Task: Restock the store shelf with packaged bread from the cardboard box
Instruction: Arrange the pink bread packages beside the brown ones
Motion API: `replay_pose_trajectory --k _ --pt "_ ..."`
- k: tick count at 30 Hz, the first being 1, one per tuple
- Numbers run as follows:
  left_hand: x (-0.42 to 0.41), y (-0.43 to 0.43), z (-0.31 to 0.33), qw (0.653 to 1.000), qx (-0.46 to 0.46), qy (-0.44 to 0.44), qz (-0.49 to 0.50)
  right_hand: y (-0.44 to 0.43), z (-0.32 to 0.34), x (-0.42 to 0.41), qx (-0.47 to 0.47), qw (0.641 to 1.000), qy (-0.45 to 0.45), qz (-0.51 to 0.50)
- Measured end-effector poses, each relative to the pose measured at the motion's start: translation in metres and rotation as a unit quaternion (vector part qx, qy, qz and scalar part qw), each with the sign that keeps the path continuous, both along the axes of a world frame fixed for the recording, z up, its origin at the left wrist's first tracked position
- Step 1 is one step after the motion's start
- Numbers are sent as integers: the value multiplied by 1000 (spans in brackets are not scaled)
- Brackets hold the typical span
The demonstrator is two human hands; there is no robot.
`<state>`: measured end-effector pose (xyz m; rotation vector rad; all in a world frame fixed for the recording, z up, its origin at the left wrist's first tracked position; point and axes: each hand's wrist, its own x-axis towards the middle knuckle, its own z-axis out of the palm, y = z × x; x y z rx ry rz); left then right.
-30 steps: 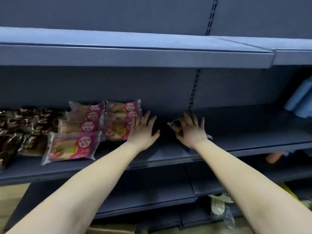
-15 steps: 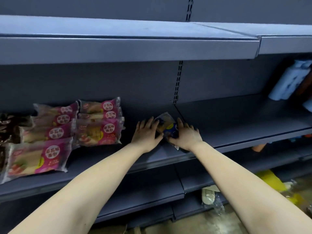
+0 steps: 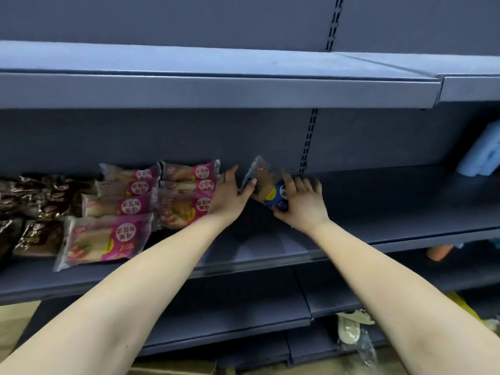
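A blue-labelled bread packet (image 3: 266, 185) stands tilted near the back of the grey middle shelf (image 3: 392, 212). My right hand (image 3: 300, 203) grips its right end, fingers curled over the blue label. My left hand (image 3: 230, 194) lies flat with straight fingers beside the packet's left edge, its thumb touching the wrapper. Just left of that hand are two rows of pink-labelled bread packets (image 3: 186, 194), the nearest one (image 3: 105, 239) lying at the shelf's front. The cardboard box shows only as an edge (image 3: 173, 369) at the bottom.
Dark brown snack packets (image 3: 32, 209) fill the shelf's far left. A blue pack (image 3: 481, 155) sits at the far right. The upper shelf (image 3: 216, 87) overhangs the hands. Lower shelves hold a pale shoe-like item in plastic (image 3: 351, 328) and something orange (image 3: 438, 251).
Both hands have carried the blue-labelled packet deeper onto the shelf, towards the pink packets, and it now stands more upright. The view has shifted to the left.
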<state>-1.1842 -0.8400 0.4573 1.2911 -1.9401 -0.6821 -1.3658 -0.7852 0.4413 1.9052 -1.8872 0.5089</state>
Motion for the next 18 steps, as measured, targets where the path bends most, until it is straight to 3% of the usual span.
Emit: replay_pose_trajectory --k 4,9,13,18 --pt "30 7 4 998 57 33 0 8 -2 17 -35 985 114 122" --pt "65 16 6 996 73 35 40 10 2 50 -51 975 133 171" --pt "97 16 4 974 132 164 85 8 9 75 -42 986 78 140" --pt "129 26 6 966 142 179 120 11 10 105 18 996 -26 83"
